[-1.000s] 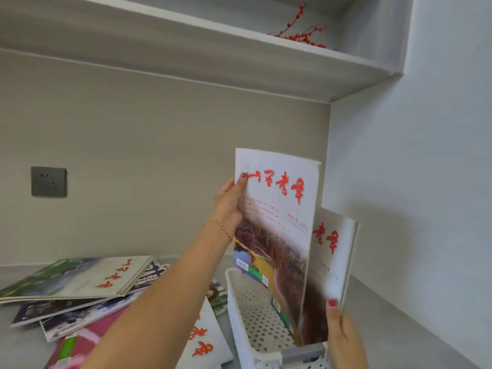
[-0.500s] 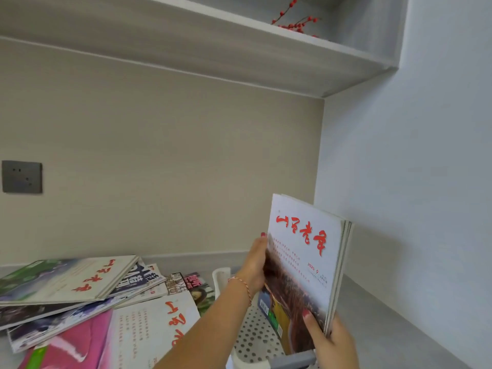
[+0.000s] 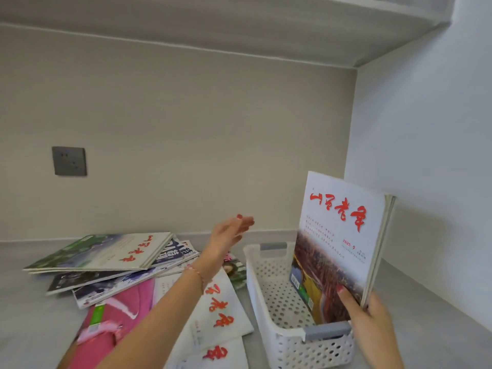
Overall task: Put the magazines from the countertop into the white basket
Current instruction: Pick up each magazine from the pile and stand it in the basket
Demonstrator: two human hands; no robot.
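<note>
A white perforated basket point(image 3: 269, 294) with grey handles stands on the grey countertop at lower right. Upright magazines point(image 3: 338, 246) with red lettering on a white cover stand in its right side. My right hand point(image 3: 370, 318) grips them at their lower right edge. My left hand point(image 3: 230, 234) hovers empty, fingers apart, to the left of the basket and above the loose pile. Several magazines point(image 3: 106, 251) lie spread on the counter at left, among them a pink one point(image 3: 114, 315) and white ones with red characters point(image 3: 218, 310).
A grey wall socket point(image 3: 69, 161) sits on the beige back wall at left. A shelf point(image 3: 266, 27) runs overhead. The white side wall point(image 3: 431, 155) stands close to the right of the basket. Bare countertop point(image 3: 431, 310) lies right of the basket.
My left hand has let go of the upright magazines and drawn back to the left. The magazines have sunk lower into the basket, held by my right hand alone.
</note>
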